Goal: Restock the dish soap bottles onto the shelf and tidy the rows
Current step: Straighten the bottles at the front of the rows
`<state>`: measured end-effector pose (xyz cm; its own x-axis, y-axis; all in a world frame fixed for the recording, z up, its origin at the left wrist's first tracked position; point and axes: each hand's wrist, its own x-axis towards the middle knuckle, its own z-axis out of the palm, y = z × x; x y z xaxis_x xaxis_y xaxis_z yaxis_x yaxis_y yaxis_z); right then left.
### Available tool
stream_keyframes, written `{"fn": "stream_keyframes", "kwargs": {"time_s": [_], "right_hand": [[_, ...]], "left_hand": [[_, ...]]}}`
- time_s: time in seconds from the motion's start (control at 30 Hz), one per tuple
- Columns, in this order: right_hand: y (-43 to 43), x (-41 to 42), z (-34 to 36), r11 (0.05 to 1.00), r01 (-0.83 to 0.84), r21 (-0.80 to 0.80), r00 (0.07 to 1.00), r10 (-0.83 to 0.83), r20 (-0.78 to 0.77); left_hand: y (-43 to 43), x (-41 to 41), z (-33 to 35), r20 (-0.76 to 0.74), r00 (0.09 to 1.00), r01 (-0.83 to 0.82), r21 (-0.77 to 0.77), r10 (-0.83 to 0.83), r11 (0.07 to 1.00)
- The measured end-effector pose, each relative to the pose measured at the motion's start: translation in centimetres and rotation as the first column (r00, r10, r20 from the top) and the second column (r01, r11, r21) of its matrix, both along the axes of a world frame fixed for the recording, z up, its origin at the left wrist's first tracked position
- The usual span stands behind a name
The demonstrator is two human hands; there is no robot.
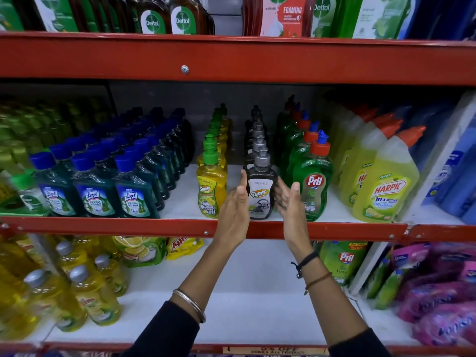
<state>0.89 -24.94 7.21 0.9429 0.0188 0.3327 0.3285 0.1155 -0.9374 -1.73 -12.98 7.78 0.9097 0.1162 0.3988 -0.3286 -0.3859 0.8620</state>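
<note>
A dark grey Super dish soap bottle (260,191) stands upright at the front of its row on the middle shelf (128,225). My left hand (235,210) lies flat against the bottle's left side with fingers straight. My right hand (289,202) is on its right side, fingers spread, touching or very close to it. Neither hand wraps around the bottle. A row of yellow Super bottles (211,189) runs back on the left, with a strip of bare shelf between the two rows. Green Pril bottles (313,186) line up on the right.
Blue-capped Lizol bottles (134,194) fill the left of the middle shelf, yellow Harpic bottles (386,191) the right. The lower shelf holds yellow soap bottles (95,297) at left, pink pouches (443,297) at right and bare white board between. Dettol products (180,19) stand above.
</note>
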Motion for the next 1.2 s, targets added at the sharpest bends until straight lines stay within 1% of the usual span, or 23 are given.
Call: {"fn": "stream_keyframes", "kwargs": {"time_s": [0.07, 0.1, 0.17, 0.2, 0.23, 0.27, 0.33, 0.37, 0.43, 0.5, 0.6, 0.67, 0.77, 0.87, 1.03, 1.2], "right_hand": [[0.3, -0.3, -0.4, 0.997, 0.083, 0.003, 0.996, -0.083, 0.020], [0.6, -0.8, -0.7, 0.987, 0.161, -0.019, 0.986, -0.160, 0.055], [1.5, -2.3, -1.4, 0.935, 0.336, -0.110, 0.927, -0.308, 0.216], [2.1, -3.1, -2.1, 0.915, 0.377, -0.141, 0.896, -0.323, 0.305], [2.8, -3.8, -2.9, 0.914, 0.369, -0.169, 0.887, -0.293, 0.357], [3.5, -4.5, -3.5, 0.925, 0.323, -0.199, 0.898, -0.233, 0.373], [5.2, -5.1, -4.2, 0.951, 0.177, -0.254, 0.940, -0.087, 0.329], [5.9, -5.1, -4.1, 0.957, 0.108, -0.268, 0.957, -0.027, 0.288], [7.4, -4.6, -3.1, 0.966, 0.001, -0.258, 0.977, 0.054, 0.205], [8.8, -3.8, -1.9, 0.978, -0.059, -0.198, 0.988, 0.085, 0.126], [10.2, -2.6, -0.5, 0.986, -0.050, -0.156, 0.998, 0.056, 0.037], [10.6, -2.3, -0.2, 0.991, -0.041, -0.127, 0.999, 0.041, 0.000], [10.7, -2.0, 0.0, 0.996, -0.057, -0.076, 0.998, 0.055, -0.030], [10.6, -1.6, 0.3, 0.995, -0.084, -0.044, 0.995, 0.082, -0.054], [10.9, -0.7, 0.3, 0.992, -0.127, 0.007, 0.987, 0.127, -0.096], [10.9, -0.5, 0.0, 0.990, -0.131, 0.046, 0.987, 0.135, -0.090]], "left_hand": [[0.0, 0.1, -0.6, 0.077, 0.997, -0.003, -0.046, 0.006, 0.999], [0.1, 0.0, -1.0, 0.115, 0.993, -0.007, -0.106, 0.019, 0.994], [0.4, -0.5, -2.0, 0.184, 0.979, -0.035, -0.251, 0.083, 0.967], [0.7, -0.9, -2.3, 0.223, 0.966, -0.056, -0.308, 0.129, 0.950], [1.1, -1.2, -2.6, 0.263, 0.947, -0.082, -0.350, 0.182, 0.933], [1.6, -1.5, -2.7, 0.299, 0.924, -0.114, -0.381, 0.239, 0.918], [3.0, -1.5, -2.6, 0.333, 0.881, -0.178, -0.426, 0.336, 0.887], [3.8, -1.3, -2.4, 0.325, 0.876, -0.200, -0.427, 0.356, 0.882], [5.5, -0.5, -1.7, 0.265, 0.904, -0.221, -0.382, 0.335, 0.897], [7.0, 0.1, -1.1, 0.188, 0.946, -0.197, -0.320, 0.266, 0.926], [8.7, 0.5, -0.4, 0.087, 0.988, -0.104, -0.238, 0.127, 0.966], [9.4, 0.3, -0.2, 0.034, 0.999, -0.022, -0.213, 0.030, 0.977], [9.5, -0.5, 0.1, 0.061, 0.996, 0.073, -0.159, -0.064, 0.985], [9.7, -0.9, 0.1, 0.077, 0.994, 0.089, -0.132, -0.079, 0.987], [10.9, -0.6, -0.3, 0.028, 0.997, 0.076, -0.153, -0.073, 0.985], [11.2, -0.8, -0.2, 0.001, 0.997, 0.081, -0.168, -0.082, 0.982]]}}
